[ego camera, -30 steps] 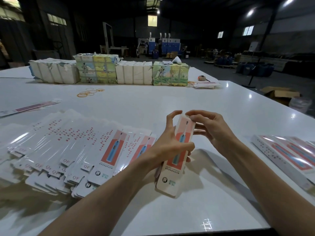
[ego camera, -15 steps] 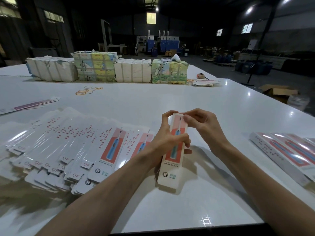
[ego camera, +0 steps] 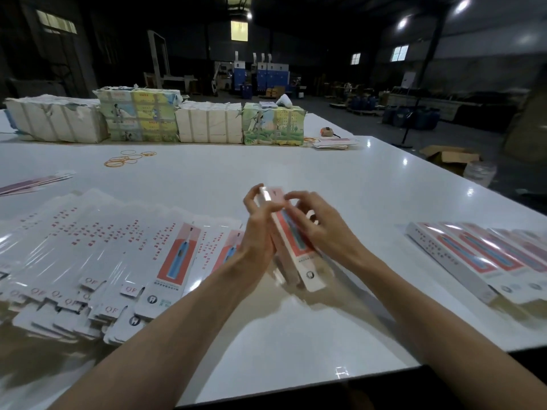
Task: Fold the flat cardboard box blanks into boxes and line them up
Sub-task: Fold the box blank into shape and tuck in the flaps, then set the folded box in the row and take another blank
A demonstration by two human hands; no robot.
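Note:
I hold one long, narrow white-and-red toothbrush box (ego camera: 291, 241) above the white table (ego camera: 296, 170), between both hands. My left hand (ego camera: 257, 226) grips its left side, fingers curled up by the top end. My right hand (ego camera: 318, 224) grips the right side, fingertips pinching near the top flap. The box leans, its lower end pointing toward me and to the right. A fanned heap of flat box blanks (ego camera: 97, 255) lies at the left. Folded boxes (ego camera: 485, 258) lie side by side in a row at the right.
Wrapped paper bundles (ego camera: 154, 116) line the table's far side. Yellow rubber bands (ego camera: 127, 158) lie in front of them. A few loose blanks (ego camera: 32, 182) sit at the far left, more flat cards (ego camera: 334, 142) at the far right. A cardboard carton (ego camera: 450, 156) stands on the floor.
The box has tilted and turned, its lower end swinging right. Both hands have shifted along it, the right hand now wrapping further down its side.

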